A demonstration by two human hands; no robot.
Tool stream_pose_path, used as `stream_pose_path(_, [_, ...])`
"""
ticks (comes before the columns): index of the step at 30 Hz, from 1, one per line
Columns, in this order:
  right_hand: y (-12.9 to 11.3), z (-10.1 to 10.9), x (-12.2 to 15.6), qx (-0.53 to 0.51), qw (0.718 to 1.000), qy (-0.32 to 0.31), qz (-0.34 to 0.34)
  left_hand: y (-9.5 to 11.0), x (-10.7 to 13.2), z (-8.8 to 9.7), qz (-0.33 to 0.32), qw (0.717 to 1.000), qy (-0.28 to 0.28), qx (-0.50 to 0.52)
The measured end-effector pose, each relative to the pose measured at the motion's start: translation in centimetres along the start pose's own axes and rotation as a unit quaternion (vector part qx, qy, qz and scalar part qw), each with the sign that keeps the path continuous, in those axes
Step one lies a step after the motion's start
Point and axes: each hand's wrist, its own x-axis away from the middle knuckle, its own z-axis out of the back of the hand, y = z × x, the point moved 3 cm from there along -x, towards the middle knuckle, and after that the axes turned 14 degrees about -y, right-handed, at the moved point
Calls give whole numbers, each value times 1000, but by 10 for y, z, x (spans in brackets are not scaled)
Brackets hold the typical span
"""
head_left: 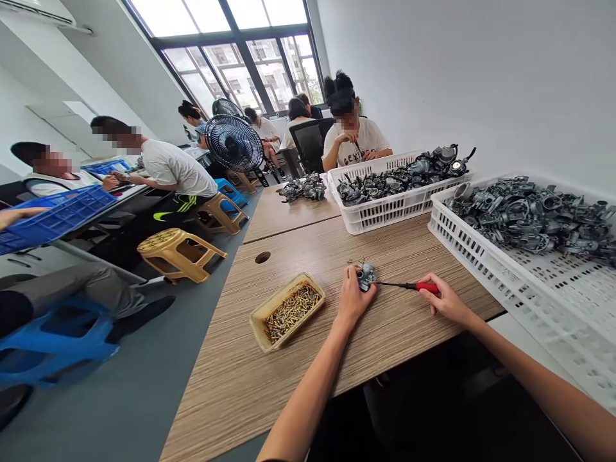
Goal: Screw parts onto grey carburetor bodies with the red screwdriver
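Observation:
My left hand (355, 296) is closed around a small grey metal carburetor (367, 274), holding it on the wood-grain table (298, 378). In my right hand (445, 300) is a screwdriver (426, 287) with a red and black handle. Its dark shaft points left, and the tip meets the carburetor's right side; the exact contact is too small to make out. Left of my left hand sits a yellowish plastic tub (257, 321) holding many small brass-coloured and grey metal parts (294, 311).
A white basket (356, 221) of carburetors stands ahead, and another white basket (481, 266) is at right. A pile of carburetors (303, 187) lies at the table's far end. A person (359, 131) sits opposite. Left are stools (180, 250), a fan (233, 142) and other people.

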Motion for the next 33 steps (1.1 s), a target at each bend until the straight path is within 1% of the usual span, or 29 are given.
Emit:
stream_pose_path(3, [-2, -1, 2, 8, 1000, 2, 0, -2, 0, 2, -1, 1000, -8, 7])
stream_pose_path(7, [-3, -3, 4, 20, 1000, 10, 1, -2, 2, 4, 18, 1000, -25, 4])
stream_pose_path(10, [-2, -3, 4, 26, 1000, 16, 1, 1, 2, 6, 7, 999, -32, 6])
stream_pose_path(15, [-1, -2, 4, 36, 999, 22, 6, 5, 1, 11, -8, 998, -67, 10])
stream_pose_path(21, [-1, -1, 6, 38, 999, 7, 2, 1, 1, 13, -5, 994, -111, 14])
stream_pose_path(26, [-1, -1, 6, 54, 998, -2, 10, -1, 1, 12, -3, 996, -87, 21])
stream_pose_path(33, [-3, -2, 4, 50, 999, 1, -9, -1, 1, 10, -15, 997, -71, 21])
